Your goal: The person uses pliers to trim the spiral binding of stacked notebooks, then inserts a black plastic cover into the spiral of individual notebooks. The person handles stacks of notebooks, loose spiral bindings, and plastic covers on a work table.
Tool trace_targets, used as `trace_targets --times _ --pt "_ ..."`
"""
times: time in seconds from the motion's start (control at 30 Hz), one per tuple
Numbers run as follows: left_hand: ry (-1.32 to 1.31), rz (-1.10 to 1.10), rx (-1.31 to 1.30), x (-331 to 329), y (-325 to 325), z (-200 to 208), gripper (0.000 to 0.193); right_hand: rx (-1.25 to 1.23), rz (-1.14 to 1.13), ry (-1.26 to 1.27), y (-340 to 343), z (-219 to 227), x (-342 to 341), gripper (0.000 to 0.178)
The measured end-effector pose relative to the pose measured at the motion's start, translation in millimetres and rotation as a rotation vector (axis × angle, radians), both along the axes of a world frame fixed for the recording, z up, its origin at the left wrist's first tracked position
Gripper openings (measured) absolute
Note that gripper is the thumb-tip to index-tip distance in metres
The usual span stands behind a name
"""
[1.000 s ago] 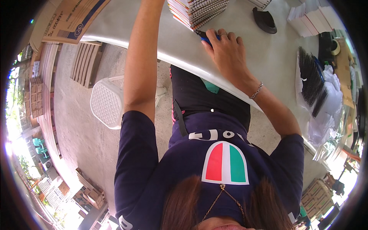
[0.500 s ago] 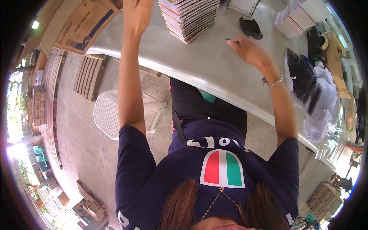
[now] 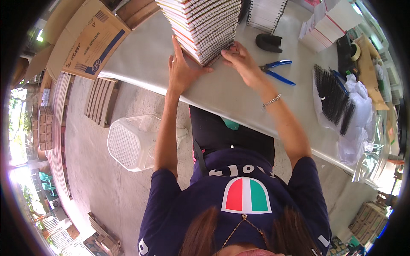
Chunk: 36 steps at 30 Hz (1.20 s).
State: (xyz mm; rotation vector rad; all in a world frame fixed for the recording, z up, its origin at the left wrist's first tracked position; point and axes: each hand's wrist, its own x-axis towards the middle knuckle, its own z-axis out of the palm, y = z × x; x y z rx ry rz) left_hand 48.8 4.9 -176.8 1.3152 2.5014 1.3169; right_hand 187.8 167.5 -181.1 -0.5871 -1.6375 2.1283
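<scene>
A tall stack of spiral-bound notebooks (image 3: 200, 25) stands on the pale grey table (image 3: 145, 64). My left hand (image 3: 181, 70) lies flat against the stack's near left side with its fingers spread. Over at the spiral-wire side, my right hand (image 3: 239, 57) touches the stack's lower corner with its fingers bent, and there is a bracelet on that wrist. Neither hand holds anything. Blue-handled pliers (image 3: 277, 70) lie on the table just to the right of my right hand.
A black tool (image 3: 269, 42) and more notebooks (image 3: 265, 15) sit behind the pliers. Black binding combs (image 3: 333, 98) lie on white plastic at the right, near a tape roll (image 3: 354, 51). A cardboard box (image 3: 92, 40), a wooden pallet (image 3: 100, 100) and a white plastic chair (image 3: 132, 143) are at the left.
My right hand has left the pliers on the table and moved to the notebook stack. My left hand has come down onto the stack's side. The view has shifted toward the stack.
</scene>
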Motion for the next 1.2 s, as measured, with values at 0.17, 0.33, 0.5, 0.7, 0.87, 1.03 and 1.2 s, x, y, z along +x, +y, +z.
trace_targets --times 0.17,0.33,0.5,0.7,0.87,1.03,1.2 --pt "-0.014 0.080 0.082 23 1 8 0.137 0.029 -0.103 0.019 -20 -1 -10 0.063" --pt "0.031 0.118 0.070 22 3 3 0.135 0.013 -0.169 0.003 -19 -13 -22 0.053" --pt "0.012 0.138 0.075 20 2 7 0.137 -0.005 -0.111 0.024 -15 -8 -23 0.053" --pt "0.034 0.218 0.126 -6 -6 1 0.139 -0.094 -0.013 0.096 -17 -20 -68 0.069" --pt "0.059 0.308 0.114 -48 -17 -1 0.141 -0.028 0.023 0.112 -18 -46 -138 0.080" --pt "-0.019 0.320 0.156 -97 -32 1 0.143 0.065 -0.009 0.070 -37 -32 -197 0.058" --pt "-0.059 0.348 0.151 -133 -35 4 0.142 0.209 -0.027 0.009 -38 -29 -243 0.052"
